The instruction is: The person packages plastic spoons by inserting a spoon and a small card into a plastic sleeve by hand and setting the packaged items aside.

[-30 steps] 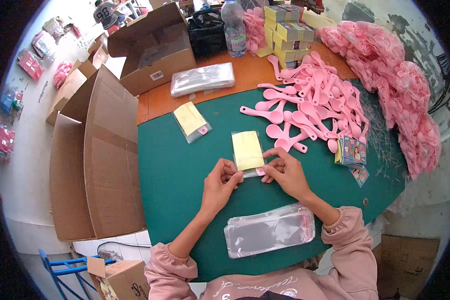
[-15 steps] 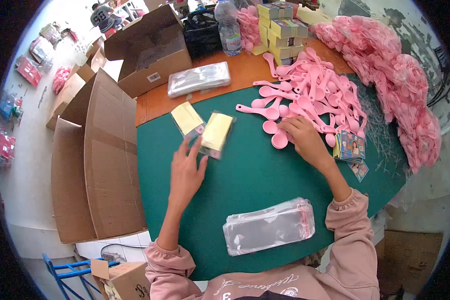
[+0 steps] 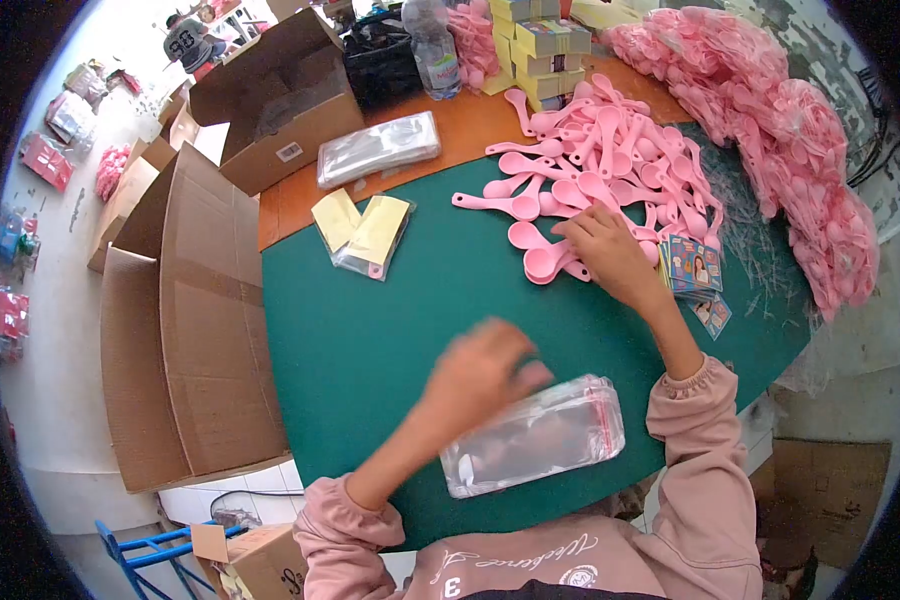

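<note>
My right hand [image 3: 610,252] is at the near edge of a heap of pink spoons [image 3: 610,150], its fingers bent down on a spoon; the fingertips are partly hidden. My left hand [image 3: 485,370] is smeared by motion just above the far left part of a stack of clear plastic bags [image 3: 535,440]. Two clear packets with yellow cards [image 3: 378,232] overlap at the upper left of the green table top [image 3: 370,350]. Right of my right hand lies a small stack of printed cards [image 3: 692,268].
Open cardboard boxes [image 3: 215,320] stand along the left. Behind the table top are a wrapped bag bundle [image 3: 378,148], a bottle [image 3: 432,50], stacked card blocks [image 3: 540,60] and bagged pink spoons [image 3: 770,120]. A person [image 3: 188,42] is far back at the left.
The packet from between my hands now overlaps the other one at the upper left. My left hand has let it go and moved back toward the bags; my right hand has moved to the spoons.
</note>
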Demonstrator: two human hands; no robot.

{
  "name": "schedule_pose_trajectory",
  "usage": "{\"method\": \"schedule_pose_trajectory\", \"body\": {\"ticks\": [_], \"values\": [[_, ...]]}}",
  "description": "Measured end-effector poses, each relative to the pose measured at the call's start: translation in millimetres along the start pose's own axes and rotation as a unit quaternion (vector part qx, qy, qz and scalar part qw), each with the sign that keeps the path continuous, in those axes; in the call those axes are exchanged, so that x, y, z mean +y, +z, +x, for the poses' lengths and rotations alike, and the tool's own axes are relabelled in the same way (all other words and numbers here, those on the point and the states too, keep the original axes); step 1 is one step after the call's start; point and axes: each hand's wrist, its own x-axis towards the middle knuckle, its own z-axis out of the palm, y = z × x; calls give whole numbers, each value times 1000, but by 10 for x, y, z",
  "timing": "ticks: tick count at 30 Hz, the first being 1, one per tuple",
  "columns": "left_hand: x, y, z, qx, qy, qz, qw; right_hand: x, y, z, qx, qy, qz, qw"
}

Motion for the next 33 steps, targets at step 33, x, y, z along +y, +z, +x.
{"method": "schedule_pose_trajectory", "body": {"ticks": [33], "values": [[-5,-17,58,-150,-116,-332,924,-489,-768,-158,37,239,518,821]]}}
